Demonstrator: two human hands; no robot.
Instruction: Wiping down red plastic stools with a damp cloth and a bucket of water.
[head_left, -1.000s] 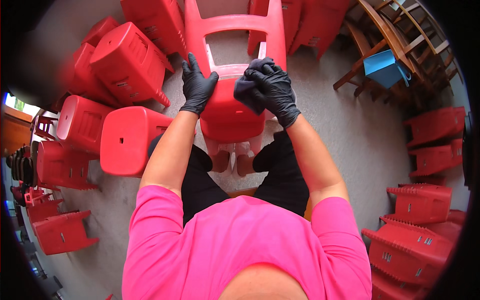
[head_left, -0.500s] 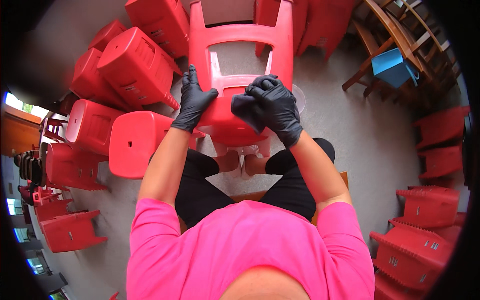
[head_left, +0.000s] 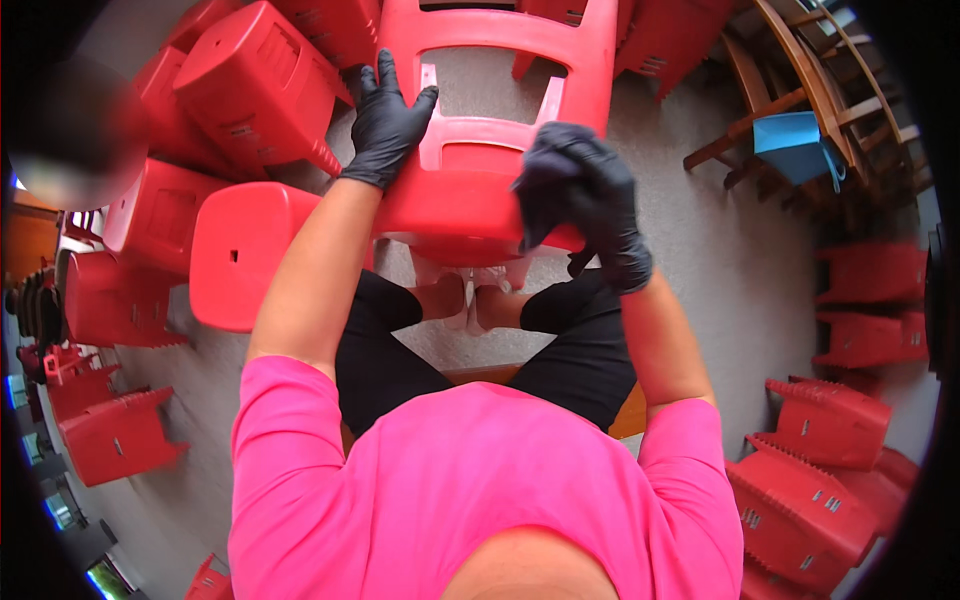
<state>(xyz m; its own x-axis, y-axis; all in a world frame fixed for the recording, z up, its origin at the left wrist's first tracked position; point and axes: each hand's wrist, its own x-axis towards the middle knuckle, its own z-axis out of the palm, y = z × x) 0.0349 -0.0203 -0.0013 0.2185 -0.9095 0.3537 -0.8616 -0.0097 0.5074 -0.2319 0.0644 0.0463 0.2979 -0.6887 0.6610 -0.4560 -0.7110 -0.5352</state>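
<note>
A red plastic stool (head_left: 450, 200) lies on its side in front of me, seat end toward me and legs pointing away. My left hand (head_left: 392, 128), in a black glove, rests against its left side, fingers stretched out and thumb apart over the leg. Also gloved in black, my right hand (head_left: 600, 190) is closed round a bunched dark cloth (head_left: 545, 185) at the right corner of the seat end. Motion blurs the cloth a little, and whether it touches the stool I cannot tell. Paler stool-like legs show beneath, near my feet.
Another red stool (head_left: 240, 255) stands close by my left forearm. Stacked red stools (head_left: 260, 85) fill the far left, and more stacks (head_left: 810, 500) lie at the right. Wooden furniture (head_left: 800, 70) with a blue bag (head_left: 795, 148) stands at the far right.
My right hand has moved right with the cloth, from the middle of the seat end toward its right corner. My left hand sits slightly farther up the stool's side. The view has shifted.
</note>
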